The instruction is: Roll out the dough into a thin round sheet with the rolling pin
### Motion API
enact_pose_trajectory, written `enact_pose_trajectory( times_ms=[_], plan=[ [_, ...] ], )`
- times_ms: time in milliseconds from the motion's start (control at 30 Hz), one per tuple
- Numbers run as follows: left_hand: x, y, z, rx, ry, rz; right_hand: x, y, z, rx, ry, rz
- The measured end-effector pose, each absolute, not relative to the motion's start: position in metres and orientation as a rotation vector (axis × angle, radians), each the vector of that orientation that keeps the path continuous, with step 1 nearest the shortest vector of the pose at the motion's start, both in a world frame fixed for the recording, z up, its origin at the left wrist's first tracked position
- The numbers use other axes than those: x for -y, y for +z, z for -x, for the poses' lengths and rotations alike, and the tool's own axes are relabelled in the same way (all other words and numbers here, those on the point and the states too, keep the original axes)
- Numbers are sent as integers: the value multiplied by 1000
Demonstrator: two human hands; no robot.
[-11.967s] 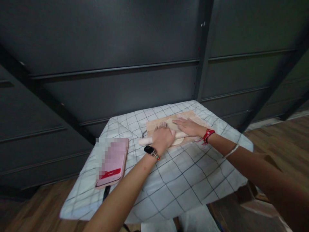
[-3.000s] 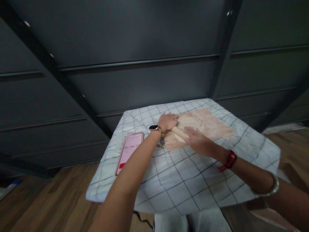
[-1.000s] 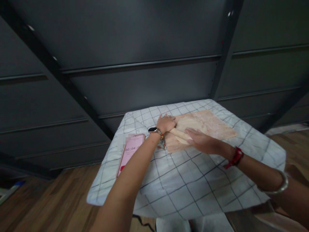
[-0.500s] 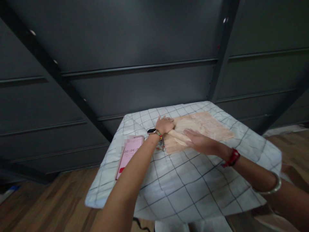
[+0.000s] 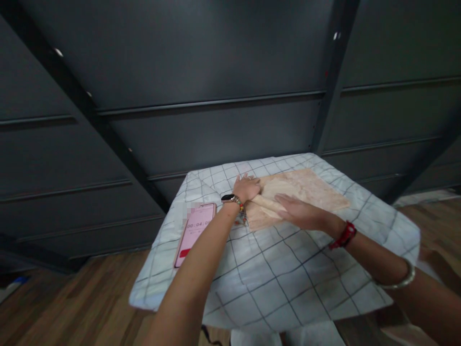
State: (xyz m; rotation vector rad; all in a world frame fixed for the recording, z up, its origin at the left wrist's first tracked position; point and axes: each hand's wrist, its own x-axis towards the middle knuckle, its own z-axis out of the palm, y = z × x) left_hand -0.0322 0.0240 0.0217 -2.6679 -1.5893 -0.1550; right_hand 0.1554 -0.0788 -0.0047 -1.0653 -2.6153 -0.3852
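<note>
On the cloth point(image 5: 252, 288), a phone point(image 5: 196, 229) lies left of a board point(image 5: 327, 194) bearing dough point(image 5: 276, 188).

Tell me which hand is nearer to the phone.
Left. The left hand is beyond the phone and to its right, at the far end of the rolling pin; the right hand is farther right, at the pin's near end.

Here's your phone point(image 5: 193, 239), face up on your left, and there are numbers on its screen: you've got 00:04 in grey digits point(image 5: 197, 225), then a colon and a third pair beginning with what looks like a 0! The figure after that, right up against your left arm point(image 5: 196, 278), is too blurred to call. Just under the digits you've got fine print, too small to read.
</note>
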Motion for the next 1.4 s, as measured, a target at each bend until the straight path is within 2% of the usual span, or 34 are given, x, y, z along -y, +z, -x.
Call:
enact_pose_trajectory(
  times_ms=[167, 333, 467, 667, 833, 1000, 1167, 1400],
  plan=[
    [-20, 20, 39, 1564, -171, 2663, 104, -10, -133, 2531, -523, 1110],
    [-18, 18, 45, 1569, -192, 2657, 130, -4, -107, 2518, -439, 1184],
    [-13, 13, 52, 1572, -254, 2664, 142, -7, -88, 2438, -504, 1284],
    [-10, 5, 66, 1576, -358, 2661, 147, 1, -86, 2472, -455, 1211],
    [-12, 12, 54, 1471, -393, 2655, 109, 31, -149, 2436, -338, 1241],
    [-12, 18, 33, 1439, -417, 2612, 58, 41, -205, 2553, -74, 1073],
    [-18, 17, 25, 1379, -328, 2653, 31, 28, -209, 2550, 31, 1057],
    [-50, 23, 19, 1390, -274, 2560, -21, 15, -192, 2523, -4, 1345]
  ],
)
